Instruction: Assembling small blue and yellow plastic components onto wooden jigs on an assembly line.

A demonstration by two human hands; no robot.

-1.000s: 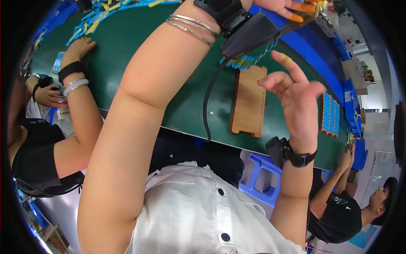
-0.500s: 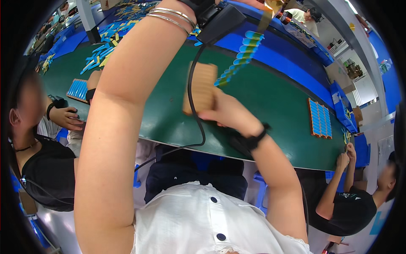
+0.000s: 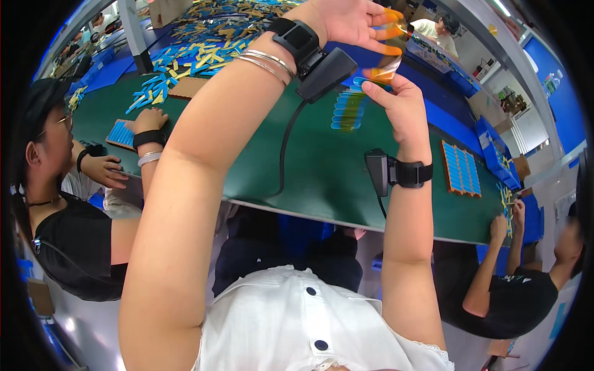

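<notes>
My left hand [image 3: 365, 29] is raised at the top of the view with fingers spread, orange covers on several fingertips. Shiny amber tape [image 3: 391, 60] hangs beside those fingers. Just below, my right hand [image 3: 403, 105] pinches the upper end of a strip of blue pieces [image 3: 348, 111], laid side by side along a yellowish band. The strip hangs in front of the dark green table. Past my left forearm, a flat brown tray [image 3: 188, 88] lies partly hidden.
A heap of blue and yellow pieces [image 3: 204, 52] covers the far left. Trays of blue pieces lie left [image 3: 122, 134] and right [image 3: 461, 169]. Co-workers sit at left [image 3: 68, 241] and right [image 3: 526, 297]. A black cable [image 3: 284, 145] hangs from my left wrist's box.
My right hand has left the brown ridged tray and risen to pinch the blue strip. The tray is gone from mid-table. My left hand has come into view, fingers spread.
</notes>
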